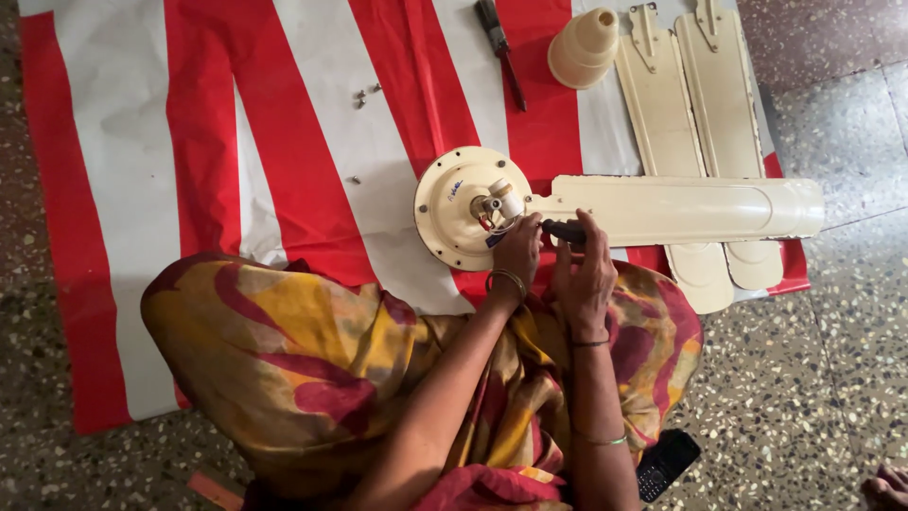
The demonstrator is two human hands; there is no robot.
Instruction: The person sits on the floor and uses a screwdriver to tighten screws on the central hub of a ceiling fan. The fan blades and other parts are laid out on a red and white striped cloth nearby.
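Head view, left hand [518,251] fingers on cream fan motor [463,203], right hand [584,274] closed round dark tool handle [565,230]

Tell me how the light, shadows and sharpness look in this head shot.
Head view: soft, even daylight, no harsh glare; only a mild sheen on the cream fan blade and motor housing. Faint shadows sit under the blade and the cone cover. The striped sheet is sharp. Left hand and right hand look slightly soft. Edges bend a little from the wide lens.
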